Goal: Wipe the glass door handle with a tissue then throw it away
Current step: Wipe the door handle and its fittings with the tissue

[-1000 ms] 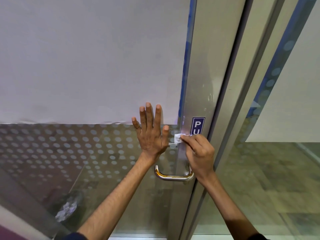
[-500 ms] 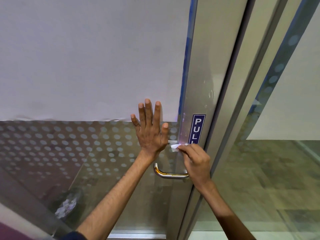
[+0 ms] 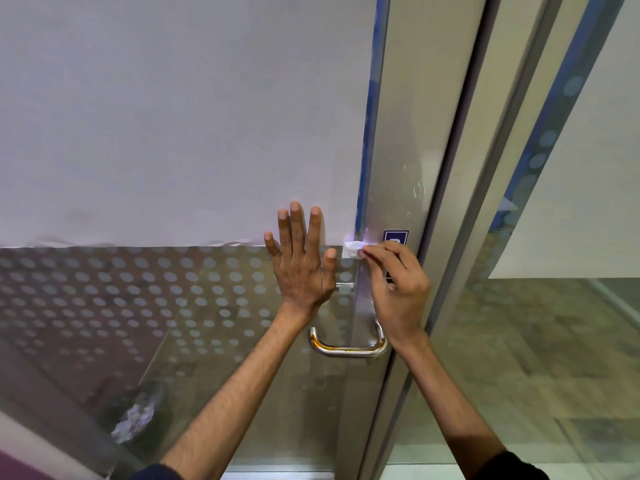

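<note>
A steel U-shaped door handle (image 3: 346,349) is fixed to the glass door's metal stile; its lower bend shows, its upper part sits behind my hands. My left hand (image 3: 301,265) lies flat with fingers spread on the dotted glass just left of the handle. My right hand (image 3: 398,289) pinches a small white tissue (image 3: 353,249) at its fingertips, pressed against the stile edge above the handle's upper mount (image 3: 344,286).
A blue sign (image 3: 396,236) is on the metal stile (image 3: 398,150), half hidden by my right hand. White film (image 3: 173,116) covers the upper glass. A second door frame (image 3: 502,168) stands to the right. A crumpled reflection (image 3: 133,422) shows low left.
My right hand moved upward with the tissue, from the handle's upper mount to above it, and it now covers most of the blue sign. The left hand stayed flat on the glass.
</note>
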The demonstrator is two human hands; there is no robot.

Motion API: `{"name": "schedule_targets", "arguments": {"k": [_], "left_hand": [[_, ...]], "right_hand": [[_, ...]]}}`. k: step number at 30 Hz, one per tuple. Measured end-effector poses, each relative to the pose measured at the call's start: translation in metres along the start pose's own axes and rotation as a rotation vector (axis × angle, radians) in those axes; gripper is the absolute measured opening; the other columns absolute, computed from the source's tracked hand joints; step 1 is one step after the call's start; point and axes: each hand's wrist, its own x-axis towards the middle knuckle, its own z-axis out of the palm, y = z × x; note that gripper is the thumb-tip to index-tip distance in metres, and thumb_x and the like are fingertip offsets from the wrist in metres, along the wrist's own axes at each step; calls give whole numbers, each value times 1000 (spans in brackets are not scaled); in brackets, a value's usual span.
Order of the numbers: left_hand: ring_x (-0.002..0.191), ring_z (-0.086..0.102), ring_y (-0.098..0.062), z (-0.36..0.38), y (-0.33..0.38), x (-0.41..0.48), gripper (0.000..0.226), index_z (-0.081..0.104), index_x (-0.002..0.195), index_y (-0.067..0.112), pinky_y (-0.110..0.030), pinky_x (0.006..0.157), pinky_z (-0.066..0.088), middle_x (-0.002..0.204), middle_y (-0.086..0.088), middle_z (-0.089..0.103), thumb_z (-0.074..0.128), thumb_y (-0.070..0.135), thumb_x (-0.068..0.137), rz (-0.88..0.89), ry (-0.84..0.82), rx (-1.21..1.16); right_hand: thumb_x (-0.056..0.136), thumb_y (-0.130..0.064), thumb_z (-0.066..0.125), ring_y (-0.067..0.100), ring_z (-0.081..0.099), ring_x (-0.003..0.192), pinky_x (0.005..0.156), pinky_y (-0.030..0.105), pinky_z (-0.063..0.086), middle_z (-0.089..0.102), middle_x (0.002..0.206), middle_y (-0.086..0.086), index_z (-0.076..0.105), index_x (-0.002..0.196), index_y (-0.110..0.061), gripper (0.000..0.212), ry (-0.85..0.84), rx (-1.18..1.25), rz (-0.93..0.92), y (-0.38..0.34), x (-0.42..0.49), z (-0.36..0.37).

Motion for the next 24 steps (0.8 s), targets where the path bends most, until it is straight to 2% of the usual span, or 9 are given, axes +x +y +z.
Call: {"name": "schedule_targets", "arguments": {"k": [4,8,12,14,17,20,22,24], "left_hand": [[153,-15,-16,0,1,1,60,-6,156,27,-42,122,-17,164,6,-21,7,47,100,2,-2,0],[153,-15,-16,0,-2,0,61,-6,156,27,-42,122,-17,164,6,-20,8,47,100,-4,4,12],[153,-14,-16,-3,1,1,60,-5,156,27,-43,122,-16,164,6,-19,8,47,101,-3,-8,-8],[153,-14,-16,-1,2,1,60,-5,156,27,-43,122,-16,164,6,-19,8,48,101,-9,-18,-13],[153,-13,-16,0,0,1,61,-5,156,27,-43,122,-16,164,6,-19,8,48,101,-14,-13,-10],[153,-13,-17,-1,1,1,61,-4,156,26,-43,122,-15,165,5,-19,9,48,100,-13,-18,-12],[153,-13,-17,-2,1,0,61,-4,156,26,-43,122,-15,164,5,-19,8,48,101,-13,-13,-15],[153,-13,-17,-1,1,-1,61,-5,156,26,-43,122,-15,164,5,-20,9,48,101,-7,-9,-13]], "right_hand": [[79,4,76,18,66,92,90,27,54,71,98,10,75,97,-3,19,-68,-11,15,14,-27,2],[74,12,76,20,67,82,75,33,57,71,89,5,76,92,-7,27,-262,-27,-69,36,-64,2],[61,26,67,18,66,81,66,31,56,71,86,0,75,91,-10,48,-403,-76,-127,41,-72,-2],[63,21,57,19,65,84,63,32,55,69,85,0,75,91,-10,46,-439,-84,-167,40,-68,-4],[76,7,47,22,66,87,70,33,56,72,86,4,76,89,-7,34,-342,-46,-205,28,-39,-8],[85,8,56,23,68,91,84,32,55,75,91,7,77,90,-5,25,-171,9,-224,14,3,-11],[85,7,63,22,69,91,87,32,54,76,92,9,76,90,-4,18,-111,14,-214,10,18,-12],[83,7,61,24,70,89,86,33,54,75,88,11,75,83,-1,16,-65,28,-194,8,19,-10]]}}
